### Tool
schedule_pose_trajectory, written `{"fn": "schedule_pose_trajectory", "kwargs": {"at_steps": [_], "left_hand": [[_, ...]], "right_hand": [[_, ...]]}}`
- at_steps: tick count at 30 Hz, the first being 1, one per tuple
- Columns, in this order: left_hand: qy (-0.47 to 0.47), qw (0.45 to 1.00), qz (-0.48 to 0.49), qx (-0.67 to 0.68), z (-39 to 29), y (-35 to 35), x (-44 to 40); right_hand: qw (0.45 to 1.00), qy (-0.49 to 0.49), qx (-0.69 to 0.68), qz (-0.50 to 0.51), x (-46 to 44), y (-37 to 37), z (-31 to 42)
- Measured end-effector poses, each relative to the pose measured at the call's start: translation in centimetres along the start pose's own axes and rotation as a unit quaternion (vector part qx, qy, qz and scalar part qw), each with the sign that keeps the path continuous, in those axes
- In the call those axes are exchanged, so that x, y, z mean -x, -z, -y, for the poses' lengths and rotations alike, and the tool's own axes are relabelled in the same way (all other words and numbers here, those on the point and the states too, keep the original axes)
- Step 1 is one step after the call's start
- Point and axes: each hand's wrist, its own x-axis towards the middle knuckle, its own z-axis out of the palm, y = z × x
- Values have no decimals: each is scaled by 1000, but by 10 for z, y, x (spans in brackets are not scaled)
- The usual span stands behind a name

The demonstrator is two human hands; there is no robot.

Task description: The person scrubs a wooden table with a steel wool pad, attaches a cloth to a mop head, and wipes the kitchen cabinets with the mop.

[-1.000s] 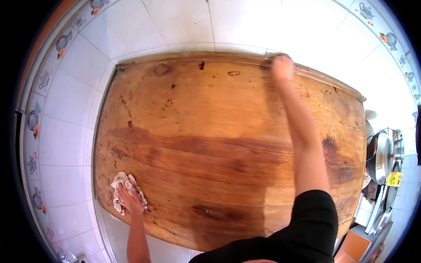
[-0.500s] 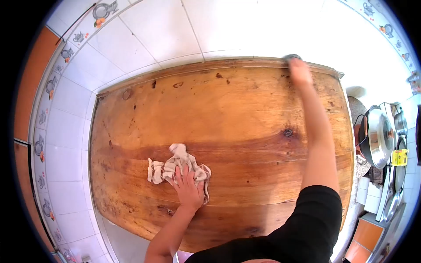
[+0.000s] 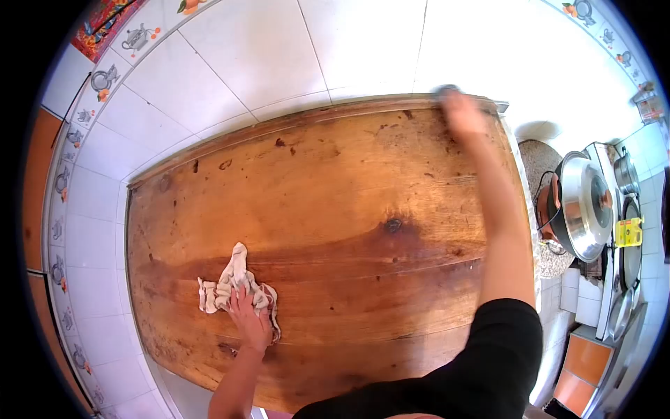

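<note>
A crumpled pale cloth (image 3: 238, 269) lies on the brown wooden tabletop (image 3: 314, 188), left of its middle. My left hand (image 3: 251, 321) presses flat on the cloth, fingers spread. At the far right edge of the wood, beside the raised back strip, my right hand (image 3: 463, 115) is blurred by motion. A small dark object (image 3: 447, 89) shows at its fingertips, against the strip; most of it is hidden by the hand.
White wall tiles (image 3: 370, 42) rise behind and to the left of the wood. On the right stand a large lidded pan (image 3: 585, 206), further pans (image 3: 620, 314), a yellow item (image 3: 629, 232) and an orange cabinet (image 3: 588, 357).
My left hand and the cloth have moved from the near left corner inward over the wood. The right hand has travelled along the back strip toward the right end. The view has shifted right.
</note>
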Motion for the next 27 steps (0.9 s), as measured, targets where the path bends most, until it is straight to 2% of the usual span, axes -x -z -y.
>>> {"fn": "schedule_pose_trajectory", "kwargs": {"at_steps": [2,5,7,8,9,10,11,12,13,14,15,17,18,19,20,21,22,24,25,27], "left_hand": [[7,1000,5,5,-6,5,-1],[-14,1000,-7,16,-4,2,-4],[-20,999,-6,30,-1,-1,2],[-13,999,-1,41,2,-4,1],[-3,999,3,49,8,0,4],[17,999,27,5,6,6,7],[36,998,44,-36,2,6,1],[40,996,54,-53,3,7,-4],[47,994,75,-68,3,11,-1],[60,995,74,-31,2,11,1],[71,995,66,4,4,12,1],[44,996,46,-55,4,13,1],[42,997,38,-54,10,9,5],[33,998,29,-50,16,3,10],[35,999,28,-30,19,0,10],[33,999,30,-10,18,-2,10],[29,999,34,11,27,0,14],[39,997,51,-45,68,1,26],[36,995,62,-72,86,6,30],[133,983,40,-119,146,57,47]], "right_hand": [[954,-233,-149,116,5,29,-59],[987,-158,-32,23,-8,40,-80],[987,75,-71,-119,-13,34,-6],[987,-3,-158,-10,-9,32,11],[962,-74,-241,105,0,28,20],[982,-54,48,173,17,43,5],[953,-214,27,212,25,54,-16],[917,-254,22,306,28,51,-46],[925,-333,-36,179,48,21,-75],[921,-343,53,174,43,22,-58],[913,-335,48,226,30,28,-27],[896,-411,32,164,3,5,53],[920,-300,32,249,-22,44,122],[926,-189,40,324,-47,117,220],[894,-290,-115,323,-71,161,310],[919,-158,-116,343,-74,122,383],[939,-23,-164,302,-59,127,475],[917,267,-230,190,-31,139,660],[834,317,-391,224,-25,181,678],[765,273,-551,191,-21,167,690]]}}
